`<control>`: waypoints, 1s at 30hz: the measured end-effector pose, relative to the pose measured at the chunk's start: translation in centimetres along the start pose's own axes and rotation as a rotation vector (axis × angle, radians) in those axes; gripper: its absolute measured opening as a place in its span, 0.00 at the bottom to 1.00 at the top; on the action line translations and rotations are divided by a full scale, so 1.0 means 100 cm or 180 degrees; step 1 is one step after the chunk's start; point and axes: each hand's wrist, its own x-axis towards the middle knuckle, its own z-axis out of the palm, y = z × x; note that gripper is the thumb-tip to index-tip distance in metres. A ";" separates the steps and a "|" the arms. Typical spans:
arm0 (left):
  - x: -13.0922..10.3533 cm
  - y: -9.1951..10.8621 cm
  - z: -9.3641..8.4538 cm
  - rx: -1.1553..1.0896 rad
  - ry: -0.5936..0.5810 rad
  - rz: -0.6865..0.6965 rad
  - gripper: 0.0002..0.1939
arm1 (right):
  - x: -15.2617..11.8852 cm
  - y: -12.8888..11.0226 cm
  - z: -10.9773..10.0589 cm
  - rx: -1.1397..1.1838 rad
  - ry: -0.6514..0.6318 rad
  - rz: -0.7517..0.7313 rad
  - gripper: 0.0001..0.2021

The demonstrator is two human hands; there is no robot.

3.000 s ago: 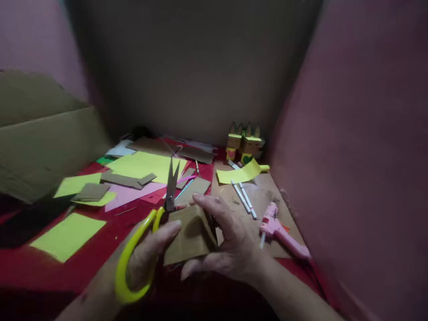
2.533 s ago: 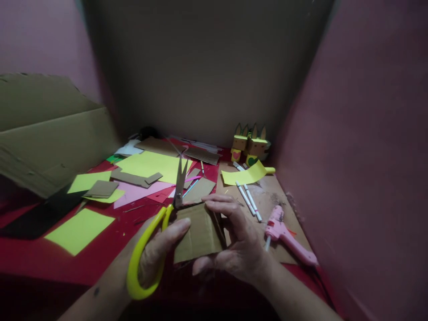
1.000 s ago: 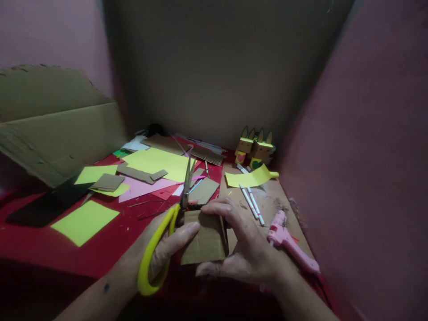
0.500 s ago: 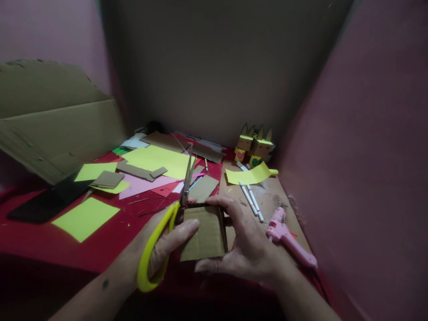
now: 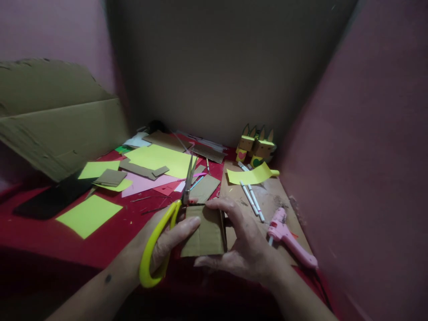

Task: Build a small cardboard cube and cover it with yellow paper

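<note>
Far left, a large creased cardboard sheet stands tilted above a black flat object; near left, a yellow paper lies on the red cloth; left hand half closed, the yellow handle of the scissors looped about it, blades slightly parted and pointing far, thumb pressed on the cardboard piece, its other fingers mostly hidden; that piece sits near centre, between both hands, broad face up; right hand curved partly open, gripping the piece by its far and near edges; right of centre, white pens on a brown board, two cardboard figures upright far behind; near right, a pink glue gun, lying just beyond the right wrist.
</note>
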 end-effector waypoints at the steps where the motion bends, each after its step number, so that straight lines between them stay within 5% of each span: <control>1: 0.000 0.000 -0.001 -0.0025 -0.0025 -0.0004 0.32 | 0.000 0.000 0.000 -0.0022 0.0000 0.0002 0.34; 5: 0.002 -0.001 -0.006 0.0204 0.0069 0.0063 0.30 | -0.003 0.004 0.001 -0.0063 0.0015 -0.0065 0.36; 11: 0.005 0.000 -0.013 0.0194 -0.0475 0.0211 0.21 | -0.004 0.014 0.000 0.0045 0.0040 -0.0294 0.39; 16: 0.008 -0.001 -0.011 0.0263 -0.0378 0.0226 0.20 | -0.005 0.012 0.000 0.0279 0.0066 -0.0197 0.29; 26: 0.012 -0.007 -0.010 0.0023 -0.0505 0.0274 0.24 | -0.020 0.029 0.009 0.0557 0.0382 0.0051 0.24; 30: 0.011 -0.016 -0.011 -0.0084 -0.0216 0.0066 0.28 | -0.021 0.031 0.005 0.0866 0.0661 0.0224 0.22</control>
